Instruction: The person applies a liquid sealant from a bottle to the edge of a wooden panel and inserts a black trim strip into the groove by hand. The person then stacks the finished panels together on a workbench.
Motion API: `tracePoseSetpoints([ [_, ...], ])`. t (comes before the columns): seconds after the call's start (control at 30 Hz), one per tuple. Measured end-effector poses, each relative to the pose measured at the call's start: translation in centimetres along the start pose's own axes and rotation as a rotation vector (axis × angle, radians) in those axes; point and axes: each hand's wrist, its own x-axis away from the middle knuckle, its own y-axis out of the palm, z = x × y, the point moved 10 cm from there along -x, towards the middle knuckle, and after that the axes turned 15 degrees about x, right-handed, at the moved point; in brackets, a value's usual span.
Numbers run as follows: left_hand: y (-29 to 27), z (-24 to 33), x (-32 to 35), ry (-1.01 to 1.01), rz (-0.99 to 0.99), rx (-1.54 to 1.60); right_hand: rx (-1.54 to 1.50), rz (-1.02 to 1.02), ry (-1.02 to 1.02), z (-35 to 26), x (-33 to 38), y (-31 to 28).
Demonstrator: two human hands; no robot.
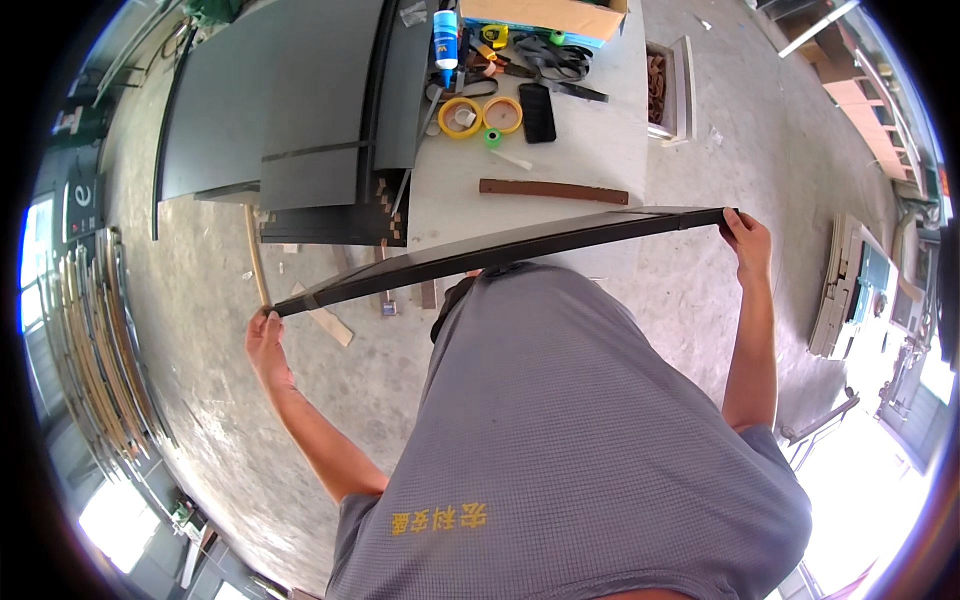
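A long dark panel (500,254), seen nearly edge-on with its black edge toward me, spans the space before my body and slants up to the right. My left hand (268,350) pinches its left end, beyond the table's side. At the other end, the fingers of my right hand (748,245) grip the corner. Just past the panel, a brown strip (553,191) lies on the white table (600,140). Farther back are a black phone (538,113), yellow tape rolls (460,118), a small green roll (493,138) and a white-and-blue glue bottle (446,45).
Large dark sheets (310,80) are stacked at the far left. A cardboard box (545,15) stands at the table's back, near a yellow tape measure (494,37). Poles (105,340) lean along the left side. Right of the table sits a bin (685,90) on the floor.
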Motion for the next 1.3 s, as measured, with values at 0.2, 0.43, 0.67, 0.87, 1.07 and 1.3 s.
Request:
tracePoseSetpoints([
  [0.2, 1.0, 1.3, -0.6, 0.182, 0.107, -0.788, -0.030, 0.022, 0.028, 0.3, 0.7, -0.3],
  [0.43, 3.8, 2.8, 1.3, 0.300, 0.266, -0.895, -0.014, -0.008, -0.046, 1.0, 0.5, -0.3],
  [0.67, 1.3, 1.0, 0.5, 0.282, 0.296, -0.671, -0.015, -0.003, -0.071, 0.4, 0.0, 0.1],
  [0.87, -2.4, -6.1, 0.2, -0.165, 0.147, 0.204, 0.069, -0.063, -0.053, 2.0, 0.0, -0.1],
  [1.07, -2.8, -3.9, 0.7, -0.103, 0.180, 0.042, -0.161, -0.014, -0.028, 3.4, -0.4, 0.1],
  [1.3, -2.2, -2.1, 0.6, -0.063, 0.193, -0.163, -0.167, 0.032, -0.002, 3.8, -1.2, 0.2],
])
